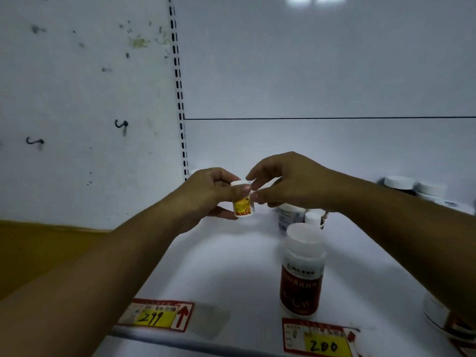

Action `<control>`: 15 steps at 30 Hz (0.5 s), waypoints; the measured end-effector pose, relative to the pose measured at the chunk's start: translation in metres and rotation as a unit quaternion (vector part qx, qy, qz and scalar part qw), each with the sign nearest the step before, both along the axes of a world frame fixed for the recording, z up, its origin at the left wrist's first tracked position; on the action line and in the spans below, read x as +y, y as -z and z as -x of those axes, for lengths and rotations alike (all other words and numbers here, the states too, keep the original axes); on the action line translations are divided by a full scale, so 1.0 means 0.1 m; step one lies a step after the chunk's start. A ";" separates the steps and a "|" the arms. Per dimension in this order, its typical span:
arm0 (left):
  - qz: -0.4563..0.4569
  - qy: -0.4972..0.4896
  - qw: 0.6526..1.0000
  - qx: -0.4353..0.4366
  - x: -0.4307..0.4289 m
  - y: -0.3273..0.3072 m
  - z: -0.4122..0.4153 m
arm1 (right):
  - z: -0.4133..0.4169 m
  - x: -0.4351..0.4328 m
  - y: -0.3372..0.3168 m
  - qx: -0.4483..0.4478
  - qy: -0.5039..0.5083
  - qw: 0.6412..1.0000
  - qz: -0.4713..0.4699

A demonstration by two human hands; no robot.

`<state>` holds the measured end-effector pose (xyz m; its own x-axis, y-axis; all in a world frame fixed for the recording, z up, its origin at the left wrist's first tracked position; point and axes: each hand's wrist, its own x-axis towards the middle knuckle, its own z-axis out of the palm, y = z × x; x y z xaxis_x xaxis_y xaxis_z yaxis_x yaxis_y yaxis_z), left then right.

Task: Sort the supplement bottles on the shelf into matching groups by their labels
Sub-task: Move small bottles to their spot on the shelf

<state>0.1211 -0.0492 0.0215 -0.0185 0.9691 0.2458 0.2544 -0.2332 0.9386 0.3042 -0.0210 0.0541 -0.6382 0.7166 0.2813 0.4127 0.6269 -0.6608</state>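
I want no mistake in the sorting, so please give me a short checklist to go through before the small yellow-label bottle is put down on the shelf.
1. Left hand holds the small yellow-label bottle firmly, upright: ok.
2. Right hand is free of any bottle, its fingertips only at the white cap: ok.
3. Label is readable for matching: not ok, the picture is too blurred.
4. A matching yellow group exists on the shelf: cannot tell, none is visible.
5. Bare shelf space under the bottle: ok.
6. The tall red-label bottle stands upright, clear of both arms: ok.
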 end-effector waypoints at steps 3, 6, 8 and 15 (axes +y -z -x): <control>0.002 0.011 1.000 0.011 0.09 -0.01 0.11 | 0.23 0.07 0.02 0.014 0.038 0.998 -0.046; -0.022 -0.015 0.998 0.048 0.23 -0.03 0.28 | 0.40 0.15 0.05 0.008 0.085 0.992 -0.093; -0.054 -0.078 0.992 0.083 0.40 -0.05 0.48 | 0.45 0.21 0.04 0.013 0.090 0.994 -0.068; -0.004 -0.167 0.965 0.202 1.14 0.15 1.08 | 0.54 0.33 -0.02 0.046 0.076 0.996 -0.017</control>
